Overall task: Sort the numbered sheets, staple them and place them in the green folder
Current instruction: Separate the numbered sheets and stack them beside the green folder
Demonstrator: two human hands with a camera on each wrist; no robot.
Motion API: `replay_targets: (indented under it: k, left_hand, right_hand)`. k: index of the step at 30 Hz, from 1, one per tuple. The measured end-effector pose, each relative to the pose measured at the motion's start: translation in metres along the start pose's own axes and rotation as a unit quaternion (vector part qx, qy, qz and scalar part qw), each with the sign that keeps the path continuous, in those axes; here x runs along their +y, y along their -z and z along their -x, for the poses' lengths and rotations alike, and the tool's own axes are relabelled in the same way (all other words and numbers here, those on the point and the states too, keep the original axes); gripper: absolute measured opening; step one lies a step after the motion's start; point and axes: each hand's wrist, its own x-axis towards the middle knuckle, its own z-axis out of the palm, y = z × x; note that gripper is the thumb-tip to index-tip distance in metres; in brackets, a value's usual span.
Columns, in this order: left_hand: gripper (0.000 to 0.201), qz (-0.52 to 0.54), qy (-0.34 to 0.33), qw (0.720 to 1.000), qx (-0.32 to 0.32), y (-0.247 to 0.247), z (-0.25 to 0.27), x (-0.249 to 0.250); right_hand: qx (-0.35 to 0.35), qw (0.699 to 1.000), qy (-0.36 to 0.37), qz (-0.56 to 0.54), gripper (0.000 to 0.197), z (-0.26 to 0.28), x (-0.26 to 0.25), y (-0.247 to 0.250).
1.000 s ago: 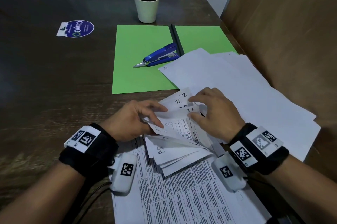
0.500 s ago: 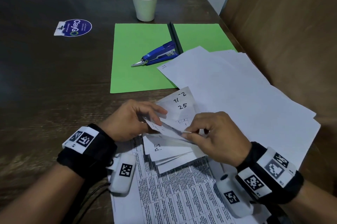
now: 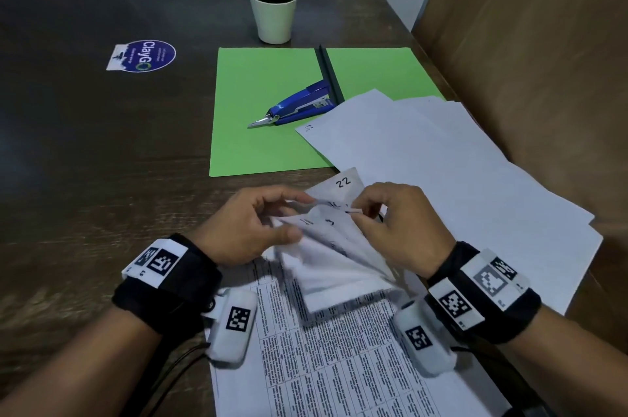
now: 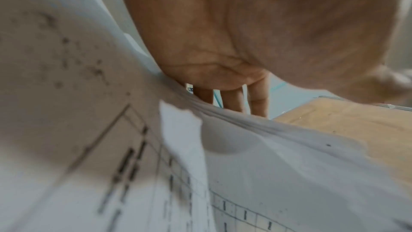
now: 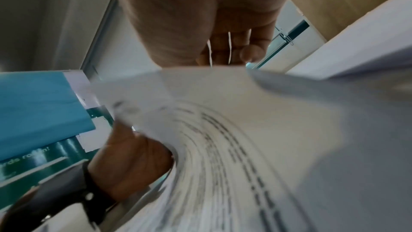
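Note:
A stack of numbered sheets [image 3: 336, 246] lies in front of me with its far corners lifted; a corner marked 22 [image 3: 343, 182] lies flat beyond the hands. My left hand [image 3: 251, 223] pinches the lifted corners from the left, thumb on top. My right hand [image 3: 394, 223] pinches a corner from the right. In the left wrist view the fanned paper edges [image 4: 223, 114] run under my fingers [image 4: 256, 98]. The right wrist view shows curled printed sheets [image 5: 223, 138], blurred. The open green folder [image 3: 268, 117] lies further back with the blue stapler [image 3: 299, 105] on it.
More white sheets [image 3: 441, 178] are spread to the right, overlapping the folder's right half. A white pot with a green plant [image 3: 273, 14] stands behind the folder. A blue sticker [image 3: 142, 55] is on the dark wooden table at left. A wooden panel [image 3: 543, 59] rises at right.
The corners are being leafed through: the top visible number went from 25 to 22. My right hand pulled back toward me, then returned to the corners. The left hand stayed at the corners.

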Motion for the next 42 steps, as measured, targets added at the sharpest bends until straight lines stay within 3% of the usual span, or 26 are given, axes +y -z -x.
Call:
replay_targets:
  k: [2,7,11,15,18,20,21,24,28,30,33,42]
  left_hand:
    - [0.069,-0.013,-0.001,1.000,0.006,0.002,-0.001,-0.002]
    - [0.023,0.036,-0.013,0.997,0.064,-0.005,-0.005,-0.005]
    - [0.044,0.017,-0.026,0.999,0.045,-0.003,-0.002,-0.004]
    - [0.031,-0.063,-0.050,0.996,0.044,-0.002,-0.002,-0.003]
    - [0.016,-0.081,-0.052,0.995,0.033,-0.001,-0.004,-0.006]
    - [0.015,-0.088,-0.052,0.995,0.016,-0.001,-0.002,-0.006]
    - [0.015,-0.090,-0.050,0.995,0.010,-0.001,-0.001,-0.005]
    - [0.014,-0.078,-0.047,0.996,0.005,-0.001,-0.001,-0.004]
    - [0.010,-0.052,-0.053,0.997,0.008,-0.001,-0.001,-0.004]
    - [0.010,-0.034,-0.051,0.998,0.011,-0.002,0.000,-0.004]
    - [0.010,-0.002,-0.043,0.999,0.014,-0.005,0.002,-0.001]
    - [0.010,0.017,-0.038,0.999,0.022,-0.006,0.003,0.003]
  right_hand:
    - [0.040,0.998,0.003,-0.044,0.015,0.006,0.002,-0.002]
    - [0.091,0.990,0.058,-0.087,0.008,0.016,0.001,-0.003]
    - [0.066,0.991,0.087,-0.082,0.011,0.023,-0.004,-0.003]
    - [0.027,0.989,0.114,-0.089,0.021,0.030,-0.014,-0.005]
    - [0.072,0.983,0.068,-0.155,0.032,0.029,-0.020,-0.007]
    - [0.103,0.980,-0.002,-0.168,0.017,0.021,-0.016,-0.005]
    - [0.091,0.983,-0.035,-0.153,0.016,0.017,-0.012,-0.004]
    - [0.005,0.991,-0.090,-0.099,0.040,0.008,0.002,-0.006]
    - [0.006,0.995,-0.053,-0.090,0.008,0.016,0.001,-0.011]
    - [0.005,0.996,-0.013,-0.093,0.021,0.022,0.000,-0.012]
    - [0.006,0.995,0.013,-0.102,0.024,0.027,-0.001,-0.012]
    - [0.004,0.992,-0.024,-0.128,0.028,0.027,-0.003,-0.010]
